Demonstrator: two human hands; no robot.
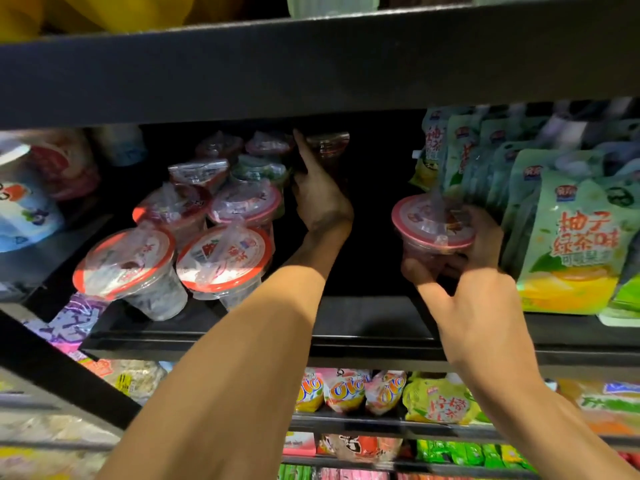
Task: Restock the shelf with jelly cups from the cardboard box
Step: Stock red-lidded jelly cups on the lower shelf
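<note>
Deep in the dark shelf bay, my left hand [317, 188] grips a dark jelly cup [327, 150] near the back. My right hand [464, 258] holds a pink-lidded jelly cup [431, 223] from below, above the shelf's right side. Several jelly cups with red or pink lids stand in rows on the left of the black shelf [346, 327]; the two nearest [128, 265] [223, 259] tilt forward. The cardboard box is out of view.
Green pouch drinks [568, 244] hang close to the right of my right hand. The black upper shelf board [311, 67] runs just overhead. Blue and pink tubs [24, 202] stand at the left. Snack packets [349, 389] fill the lower shelves.
</note>
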